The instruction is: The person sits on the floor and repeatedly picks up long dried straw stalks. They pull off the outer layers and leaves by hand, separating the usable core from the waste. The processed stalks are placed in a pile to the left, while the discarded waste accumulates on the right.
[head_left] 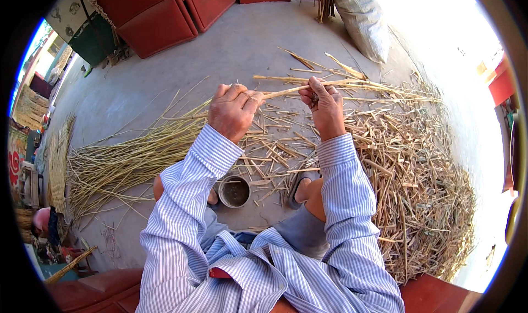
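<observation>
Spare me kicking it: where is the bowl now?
In the head view, the bowl sits on the floor left of centre, between left foot and right foot, nearer the left.

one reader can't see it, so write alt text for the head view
A person's left hand and right hand hold a stalk over a grey floor. Long stalks lie at left, a heap of short pieces at right, and a bowl between them.
</observation>
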Available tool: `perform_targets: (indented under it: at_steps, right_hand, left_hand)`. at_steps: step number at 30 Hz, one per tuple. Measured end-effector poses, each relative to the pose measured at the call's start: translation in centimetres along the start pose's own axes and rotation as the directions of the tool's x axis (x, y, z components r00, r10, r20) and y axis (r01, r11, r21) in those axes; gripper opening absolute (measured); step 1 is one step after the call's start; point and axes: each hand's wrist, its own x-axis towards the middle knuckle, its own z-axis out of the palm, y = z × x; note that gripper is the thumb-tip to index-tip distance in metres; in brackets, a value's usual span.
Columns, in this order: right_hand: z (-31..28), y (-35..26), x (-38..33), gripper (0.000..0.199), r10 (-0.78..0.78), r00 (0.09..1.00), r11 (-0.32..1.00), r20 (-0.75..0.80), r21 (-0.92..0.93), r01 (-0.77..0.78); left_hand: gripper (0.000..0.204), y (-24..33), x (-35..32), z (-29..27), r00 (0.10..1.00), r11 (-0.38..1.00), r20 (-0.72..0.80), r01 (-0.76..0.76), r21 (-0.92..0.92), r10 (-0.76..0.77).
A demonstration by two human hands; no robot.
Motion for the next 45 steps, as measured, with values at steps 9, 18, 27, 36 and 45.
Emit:
perform_targets:
  at_steps: [9,18,27,36,45]
  right_hand:
    - [-1.2,-1.8,0.4,0.017,-0.208,0.976,0.974,0.069,-0.072,0.213]
    - [-2.0,-2.1,0.8,0.014,-0.219,0.963,0.976,0.157,0.039,0.216]
    - [-3.0,-2.9,0.8,0.013,-0.298,0.927,0.954,0.226,0.077,0.288]
    - [-2.4,-2.9,0.3,0.01,-0.321,0.898,0.944,0.302,0.178,0.277]
    - [-2.2,-2.9,-0.1,0.011,-0.294,0.914,0.955,0.279,0.111,0.274]
  left_hand:
    - [0.024,-4.7,1.3,-6.6,0.673,0.523,0.165,0.684,-0.508,-0.721]
    - [0.05,-7.6,-2.6,-6.5,0.893,0.992,0.449,0.059,-0.113,-0.002]
    - [0.024,-6.0,-2.3,-5.8,0.875,0.897,0.483,0.251,-0.364,-0.048]
    - [0.031,-4.0,-4.0,-4.0,0.85,0.837,0.501,0.387,-0.387,-0.162]
    - [0.022,-2.8,-3.5,-3.7,0.841,0.985,0.525,0.169,-0.025,-0.131]
